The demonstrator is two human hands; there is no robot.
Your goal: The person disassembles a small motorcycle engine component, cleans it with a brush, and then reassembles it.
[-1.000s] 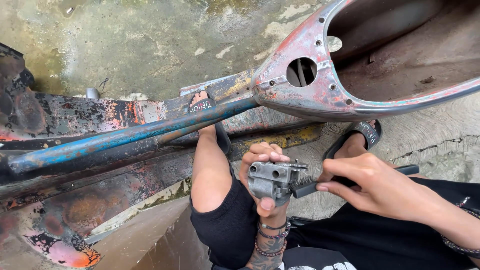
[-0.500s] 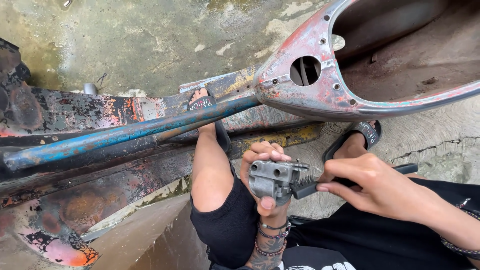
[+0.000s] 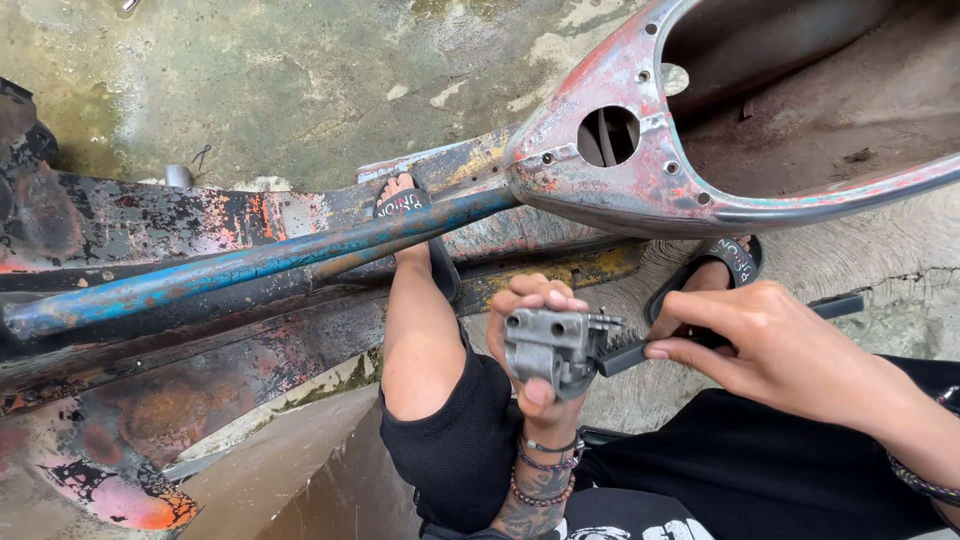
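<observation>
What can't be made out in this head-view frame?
- Tool tip: the black tool in the right hand meets the grey metal part; the contact point is too small to read.
- Back of that part: covered by the left hand.
- Scooter frame: cut off by the top and right edges.

rusty scooter frame [image 3: 620, 190] with peeling red paint is the landmark; blue tube [image 3: 250, 265] runs left off its nose, black sandals [image 3: 405, 205] under it, stained concrete floor [image 3: 300, 80] behind, possibly a bolt stub [image 3: 178, 176] far left
</observation>
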